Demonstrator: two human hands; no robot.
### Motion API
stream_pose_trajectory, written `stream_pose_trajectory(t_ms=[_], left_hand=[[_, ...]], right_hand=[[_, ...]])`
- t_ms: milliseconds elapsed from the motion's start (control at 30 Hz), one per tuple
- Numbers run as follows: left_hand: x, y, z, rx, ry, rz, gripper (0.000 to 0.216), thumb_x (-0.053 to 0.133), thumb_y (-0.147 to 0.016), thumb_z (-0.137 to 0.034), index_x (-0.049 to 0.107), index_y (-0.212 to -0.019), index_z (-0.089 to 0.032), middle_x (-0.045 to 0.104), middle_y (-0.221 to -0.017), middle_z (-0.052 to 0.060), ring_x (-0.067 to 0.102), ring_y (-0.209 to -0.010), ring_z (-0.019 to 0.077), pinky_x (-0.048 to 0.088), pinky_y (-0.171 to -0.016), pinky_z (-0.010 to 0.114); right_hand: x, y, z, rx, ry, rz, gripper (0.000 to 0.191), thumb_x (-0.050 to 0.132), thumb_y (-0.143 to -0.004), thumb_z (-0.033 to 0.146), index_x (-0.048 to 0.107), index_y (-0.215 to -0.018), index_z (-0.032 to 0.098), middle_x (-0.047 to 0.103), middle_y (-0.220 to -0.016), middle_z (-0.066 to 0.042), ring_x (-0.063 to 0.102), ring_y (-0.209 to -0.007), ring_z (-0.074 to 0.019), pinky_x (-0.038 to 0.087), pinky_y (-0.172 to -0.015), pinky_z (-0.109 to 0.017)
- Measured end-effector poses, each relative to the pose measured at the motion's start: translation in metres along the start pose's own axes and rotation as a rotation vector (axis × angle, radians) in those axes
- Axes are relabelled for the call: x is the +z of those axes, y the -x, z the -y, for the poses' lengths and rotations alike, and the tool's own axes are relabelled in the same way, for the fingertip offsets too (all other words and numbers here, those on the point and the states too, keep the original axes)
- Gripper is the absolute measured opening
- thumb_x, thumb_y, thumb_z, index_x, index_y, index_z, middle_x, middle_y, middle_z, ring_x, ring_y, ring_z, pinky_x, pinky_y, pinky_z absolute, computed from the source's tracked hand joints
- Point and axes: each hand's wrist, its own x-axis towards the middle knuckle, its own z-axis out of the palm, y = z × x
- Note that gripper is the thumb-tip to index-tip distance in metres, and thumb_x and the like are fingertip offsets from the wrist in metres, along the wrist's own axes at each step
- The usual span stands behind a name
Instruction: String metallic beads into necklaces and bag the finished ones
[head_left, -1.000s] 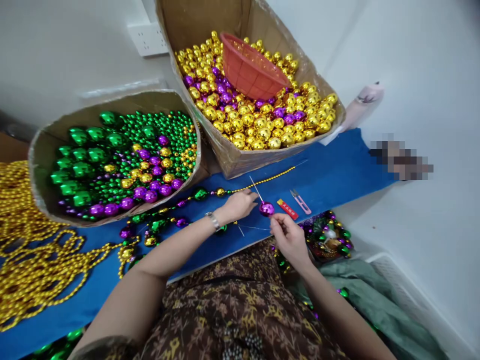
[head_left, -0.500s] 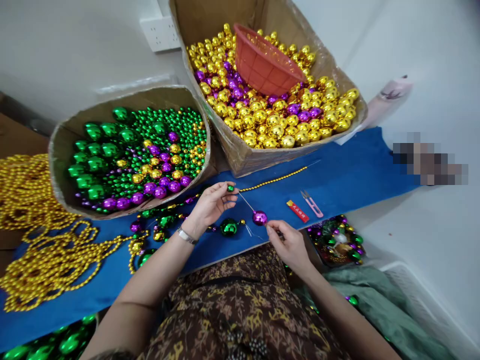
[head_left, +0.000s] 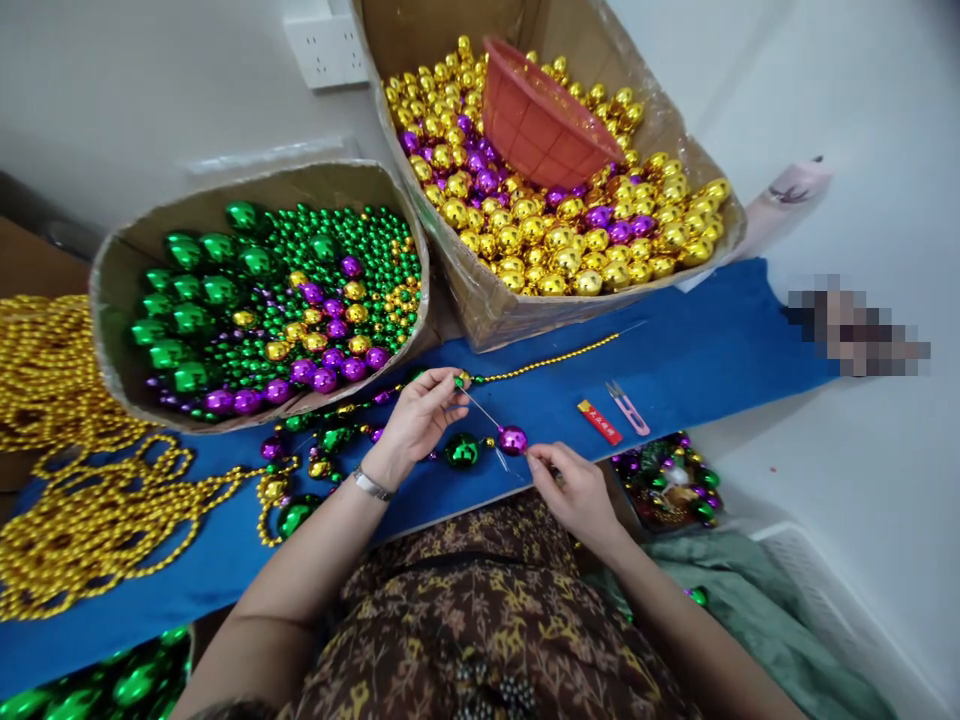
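Observation:
My left hand (head_left: 424,415) is closed in a pinch, its fingertips on a thin thread (head_left: 481,408) beside a small green bead. The thread slants down to a shiny purple bead (head_left: 513,440). At that bead's other side, my right hand (head_left: 574,490) is pinched; the thread between its fingertips is too fine to see clearly. Below my left hand, a large green bead (head_left: 461,450) and a small gold bead (head_left: 490,442) lie on the blue tabletop (head_left: 697,330). A string of small gold beads (head_left: 555,357) stretches right from near my left fingertips.
Behind stand a carton (head_left: 112,350) of green, purple and gold beads and a carton (head_left: 480,320) of gold and purple beads holding a red basket (head_left: 544,125). Thread snips (head_left: 627,408) and a red packet (head_left: 600,422) lie to the right. Gold bead strands (head_left: 97,520) heap at left.
The purple bead and my right hand have shifted slightly left and down, the bead now beside the small gold one. My left hand stays nearly in place. The camera view has shifted slightly.

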Motion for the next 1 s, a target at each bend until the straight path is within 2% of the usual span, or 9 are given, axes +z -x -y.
stream_pose_trajectory(t_ms=[233, 333, 400, 500, 600, 667, 800, 867, 1000], left_hand=[[0.003, 0.000, 0.005, 0.143, -0.132, -0.051, 0.034, 0.084, -0.063, -0.029, 0.065, -0.088, -0.015, 0.064, -0.075, -0.001, 0.062, -0.064, 0.0106, 0.053, -0.058, 0.022], [0.007, -0.002, 0.015, 0.207, -0.279, -0.041, 0.032, 0.084, -0.062, -0.030, 0.067, -0.085, -0.016, 0.064, -0.073, 0.000, 0.059, -0.063, 0.0103, 0.051, -0.057, 0.021], [0.008, -0.003, 0.023, 0.227, -0.405, -0.002, 0.026, 0.079, -0.068, -0.035, 0.070, -0.083, -0.016, 0.066, -0.074, 0.001, 0.058, -0.064, 0.0115, 0.050, -0.058, 0.022], [0.008, -0.005, 0.031, 0.308, -0.618, 0.062, 0.022, 0.071, -0.077, -0.040, 0.074, -0.083, -0.018, 0.071, -0.081, 0.004, 0.062, -0.073, 0.0168, 0.051, -0.068, 0.028], [0.008, -0.005, 0.032, 0.415, -0.788, 0.111, 0.016, 0.070, -0.078, -0.036, 0.075, -0.084, -0.022, 0.073, -0.087, 0.005, 0.064, -0.083, 0.0210, 0.049, -0.078, 0.031], [0.011, -0.004, 0.028, 0.440, -0.843, 0.145, 0.014, 0.069, -0.080, -0.034, 0.075, -0.085, -0.022, 0.074, -0.087, 0.004, 0.065, -0.083, 0.0211, 0.047, -0.079, 0.029], [0.029, -0.002, 0.017, 0.464, -0.865, 0.223, 0.015, 0.067, -0.081, -0.031, 0.075, -0.089, -0.022, 0.074, -0.088, 0.004, 0.065, -0.082, 0.0202, 0.046, -0.077, 0.027], [0.040, -0.001, 0.011, 0.495, -0.882, 0.249, 0.015, 0.064, -0.084, -0.030, 0.075, -0.089, -0.021, 0.074, -0.087, 0.004, 0.065, -0.081, 0.0198, 0.046, -0.076, 0.027], [0.054, 0.000, 0.005, 0.530, -0.861, 0.257, 0.014, 0.065, -0.083, -0.029, 0.075, -0.087, -0.020, 0.074, -0.086, 0.004, 0.066, -0.082, 0.0196, 0.047, -0.075, 0.027]], right_hand=[[0.006, 0.001, -0.007, -0.026, 0.082, -0.016, 0.015, 0.047, -0.095, 0.024, 0.062, -0.096, 0.021, 0.067, -0.081, -0.004, 0.064, -0.073, -0.0152, 0.049, -0.072, -0.026], [0.019, -0.004, -0.019, -0.017, 0.121, -0.034, 0.017, 0.046, -0.096, 0.026, 0.062, -0.098, 0.020, 0.069, -0.086, -0.006, 0.065, -0.079, -0.0174, 0.050, -0.075, -0.028], [0.030, -0.008, -0.031, -0.011, 0.164, -0.042, 0.019, 0.044, -0.096, 0.026, 0.062, -0.098, 0.020, 0.069, -0.088, -0.007, 0.065, -0.081, -0.0183, 0.050, -0.076, -0.029], [0.041, -0.012, -0.047, -0.005, 0.256, -0.035, 0.021, 0.044, -0.096, 0.027, 0.064, -0.097, 0.021, 0.069, -0.089, -0.007, 0.065, -0.080, -0.0177, 0.050, -0.074, -0.027], [0.037, -0.014, -0.056, 0.021, 0.342, -0.003, 0.020, 0.047, -0.094, 0.029, 0.066, -0.097, 0.023, 0.066, -0.097, -0.007, 0.065, -0.080, -0.0161, 0.051, -0.068, -0.024], [0.027, -0.017, -0.054, 0.043, 0.324, 0.005, 0.019, 0.048, -0.094, 0.029, 0.066, -0.100, 0.023, 0.066, -0.100, -0.007, 0.065, -0.081, -0.0159, 0.051, -0.069, -0.024], [0.014, -0.031, -0.041, 0.022, 0.133, -0.007, 0.022, 0.049, -0.094, 0.030, 0.062, -0.110, 0.021, 0.067, -0.100, -0.007, 0.065, -0.082, -0.0164, 0.053, -0.077, -0.028], [0.015, -0.039, -0.035, -0.014, 0.078, -0.007, 0.023, 0.050, -0.094, 0.030, 0.062, -0.111, 0.021, 0.067, -0.100, -0.007, 0.065, -0.086, -0.0175, 0.053, -0.081, -0.030], [0.023, -0.046, -0.034, -0.061, 0.062, -0.022, 0.019, 0.048, -0.095, 0.027, 0.065, -0.102, 0.021, 0.068, -0.098, -0.007, 0.065, -0.094, -0.0195, 0.052, -0.087, -0.034]])
